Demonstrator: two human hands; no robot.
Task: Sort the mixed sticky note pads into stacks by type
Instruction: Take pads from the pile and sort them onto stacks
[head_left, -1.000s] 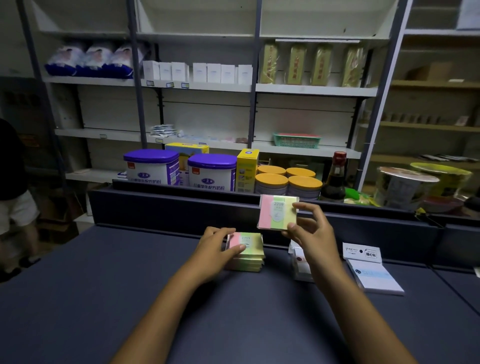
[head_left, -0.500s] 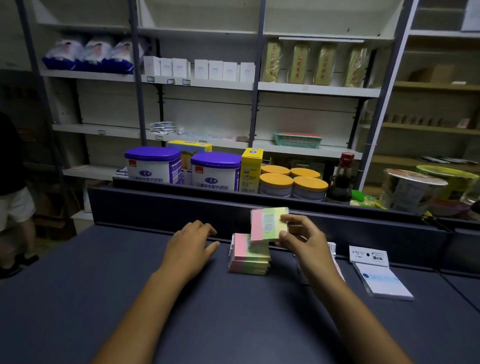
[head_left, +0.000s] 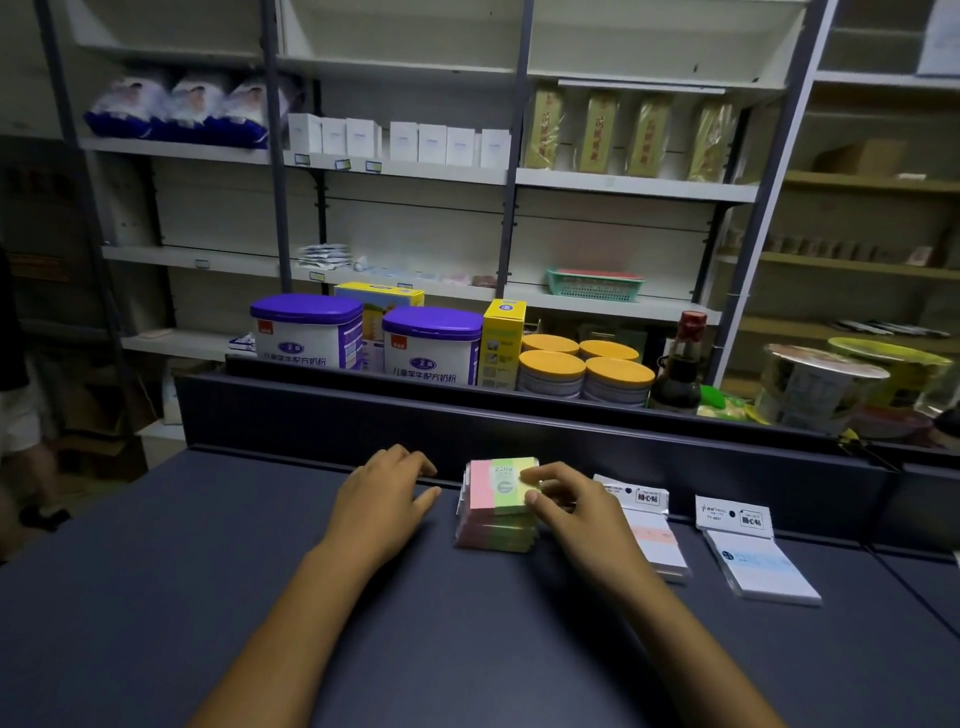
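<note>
Three groups of sticky note pads lie on the dark surface (head_left: 208, 597); we take the multicolour stack (head_left: 496, 532) as our landmark. Its top pad (head_left: 501, 486), striped pink, green and yellow with a printed label, sits on the stack, roughly square to the pads below. Our right hand (head_left: 576, 512) is on the stack's right side: thumb and forefinger pinch the top pad's right edge, so the fingers (head_left: 535, 475) are closed narrow on that pad. Our left hand (head_left: 387, 496) rests palm down on the surface just left of the stack, fingers loosely spread, holding nothing, thumb tip close to the stack but apart from it. Right of the stack, partly behind the right hand, lies a white pad with an orange band (head_left: 654, 535). Further right, apart from it, lies a white pad with a blue band (head_left: 761, 564). Behind the stack runs a raised dark ledge (head_left: 519, 426); beyond it stand purple-lidded tins (head_left: 306, 332).
</note>
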